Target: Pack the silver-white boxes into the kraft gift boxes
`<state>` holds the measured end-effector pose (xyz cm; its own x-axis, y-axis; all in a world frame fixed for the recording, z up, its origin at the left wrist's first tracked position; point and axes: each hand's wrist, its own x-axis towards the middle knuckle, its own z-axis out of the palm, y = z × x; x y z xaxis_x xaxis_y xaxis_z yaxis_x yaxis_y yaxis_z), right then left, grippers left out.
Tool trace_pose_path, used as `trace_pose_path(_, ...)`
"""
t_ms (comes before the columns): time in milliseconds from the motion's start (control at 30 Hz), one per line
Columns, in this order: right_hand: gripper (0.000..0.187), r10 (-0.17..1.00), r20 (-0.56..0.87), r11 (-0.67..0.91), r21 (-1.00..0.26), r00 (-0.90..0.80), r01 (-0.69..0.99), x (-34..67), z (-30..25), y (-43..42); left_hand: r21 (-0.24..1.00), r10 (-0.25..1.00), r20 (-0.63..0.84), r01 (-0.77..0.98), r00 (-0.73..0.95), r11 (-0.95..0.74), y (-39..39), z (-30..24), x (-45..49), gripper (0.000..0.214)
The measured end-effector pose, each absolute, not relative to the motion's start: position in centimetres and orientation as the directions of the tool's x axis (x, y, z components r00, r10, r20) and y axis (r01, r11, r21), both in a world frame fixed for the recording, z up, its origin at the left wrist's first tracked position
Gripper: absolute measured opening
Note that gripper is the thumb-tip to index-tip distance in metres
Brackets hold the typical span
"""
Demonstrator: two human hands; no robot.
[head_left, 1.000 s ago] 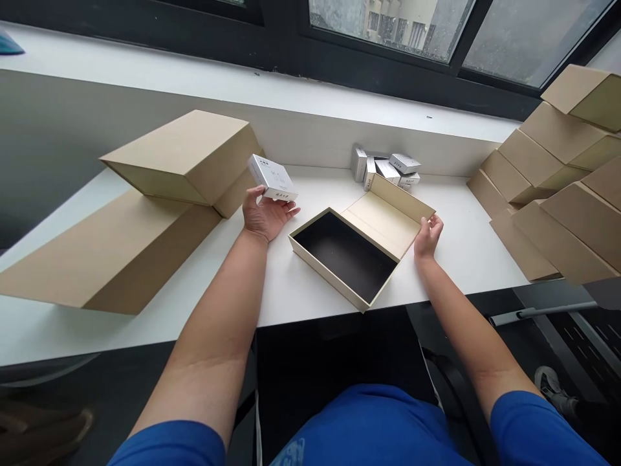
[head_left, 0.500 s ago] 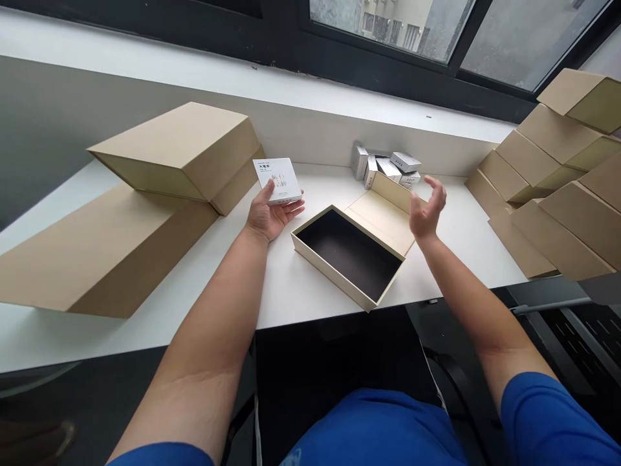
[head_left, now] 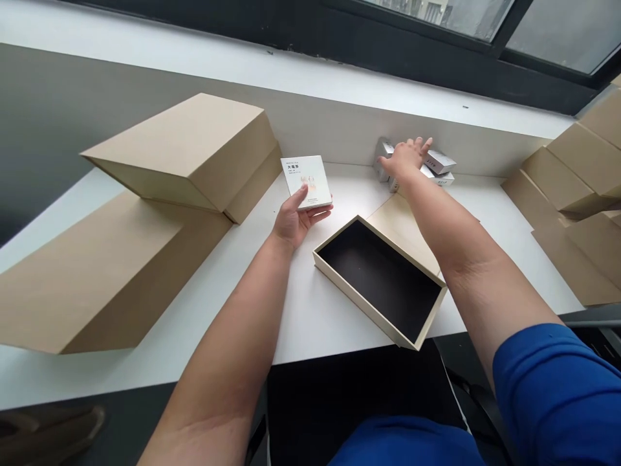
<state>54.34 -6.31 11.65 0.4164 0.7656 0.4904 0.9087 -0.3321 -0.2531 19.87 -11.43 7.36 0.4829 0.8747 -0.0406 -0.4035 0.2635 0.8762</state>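
My left hand (head_left: pixel 292 219) holds a small white printed box (head_left: pixel 306 181) upright above the white table (head_left: pixel 310 310), thumb on its front. An open tan gift box (head_left: pixel 379 278) with a black inside lies in front of me, its lid flap (head_left: pixel 398 223) flat behind it. My right hand (head_left: pixel 406 158) is stretched out over a pile of small white boxes (head_left: pixel 439 166) by the back wall, fingers spread and resting on them.
Two large tan closed boxes (head_left: pixel 187 152) lean stacked at the left, one lying on a longer one (head_left: pixel 97 272). Several more tan boxes (head_left: pixel 572 194) are stacked at the right. A dark window frame runs along the back ledge.
My right hand left the lid flap, rose, and reached forward onto the pile of small white boxes. The flap dropped flat. My left hand turned its white box face up.
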Motion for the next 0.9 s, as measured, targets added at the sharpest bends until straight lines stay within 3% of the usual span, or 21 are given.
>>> trace_pose_path(133, 0.035, 0.836, 0.415, -0.307, -0.192, 0.360, 0.932, 51.8, 13.1, -8.1, 0.872, 0.893, -0.030, -0.425, 0.449, 0.243, -11.4, 7.5, 19.8, 0.067)
trace_pose_path(233, 0.018, 0.905, 0.400, -0.052, -0.235, 0.145, 0.971, 49.9, 15.2, -11.1, 0.884, 0.879, -0.043, -0.392, 0.475, 0.255, -11.3, 7.6, 19.6, 0.067)
trace_pose_path(300, 0.018, 0.908, 0.420, 0.130, -0.247, -0.014, 0.960, 49.1, 16.5, -13.6, 0.888, 0.873, -0.058, -0.374, 0.484, 0.267, -11.3, 7.6, 19.5, 0.066)
trace_pose_path(400, 0.013, 0.889, 0.444, 0.251, -0.267, -0.113, 0.930, 48.3, 18.0, -17.3, 0.876, 0.873, -0.070, -0.389, 0.482, 0.285, -11.3, 7.7, 19.5, 0.062)
trace_pose_path(500, 0.016, 0.850, 0.509, 0.274, -0.216, -0.131, 0.937, 48.1, 18.7, -19.9, 0.852, 0.863, -0.073, -0.419, 0.499, 0.314, -11.3, 7.9, 19.5, 0.059)
trace_pose_path(700, 0.020, 0.704, 0.610, 0.269, 0.244, -0.363, 0.932, 48.3, 19.3, -22.1, 0.839, 0.850, -0.063, -0.434, 0.523, 0.329, -11.8, 8.4, 19.2, 0.057)
trace_pose_path(900, 0.030, 0.814, 0.498, 0.165, 0.295, -0.299, 0.941, 46.7, 20.8, -22.5, 0.846, 0.771, -0.070, -0.372, 0.633, 0.382, -12.0, 8.3, 19.1, 0.041)
